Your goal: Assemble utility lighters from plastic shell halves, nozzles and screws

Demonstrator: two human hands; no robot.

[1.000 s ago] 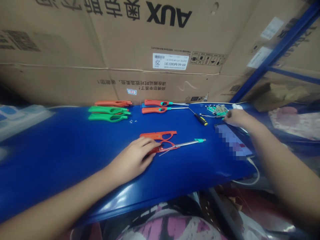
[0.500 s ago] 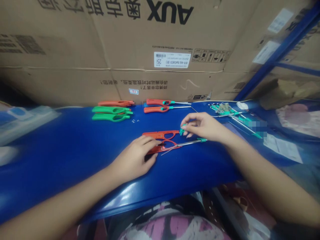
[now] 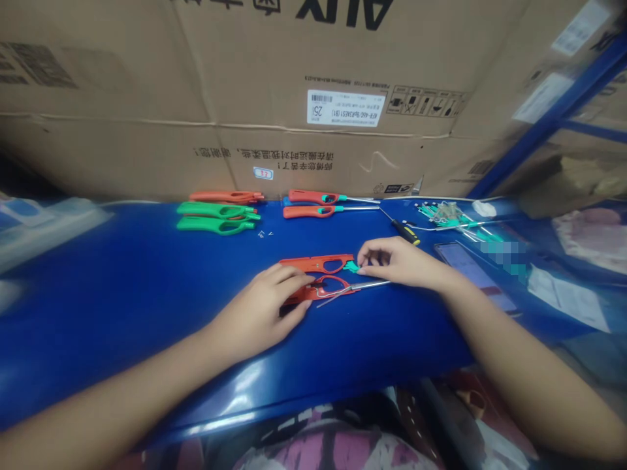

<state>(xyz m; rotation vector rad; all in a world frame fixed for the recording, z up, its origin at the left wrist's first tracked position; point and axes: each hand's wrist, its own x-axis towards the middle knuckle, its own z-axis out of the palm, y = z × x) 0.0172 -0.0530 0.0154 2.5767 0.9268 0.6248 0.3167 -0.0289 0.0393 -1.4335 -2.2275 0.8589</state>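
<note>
My left hand (image 3: 268, 308) holds the rear of an orange lighter handle half (image 3: 336, 285), its fingers on top and thumb at the near edge. Dark parts and a thin wire lie inside this half, and a metal rod (image 3: 369, 284) extends from its front towards the right. Just beyond it lies a second orange handle half (image 3: 313, 264), with an oval finger opening. My right hand (image 3: 389, 261) pinches a small teal plastic piece (image 3: 351, 266) at the front end of that farther half. Whether the piece touches the shell I cannot tell.
Green handles (image 3: 215, 224) and orange handles (image 3: 220, 196) lie at the back left. Lighters with metal rods (image 3: 313, 211) stand behind my hands. A screwdriver (image 3: 406, 232), a phone (image 3: 470, 274) and a pile of teal-ended rods (image 3: 450, 219) lie right. A cardboard wall (image 3: 255, 130) closes the back.
My right hand has lowered slightly, bringing the teal piece close to the front of the farther orange half. My left hand keeps its hold. More of the screwdriver and phone shows.
</note>
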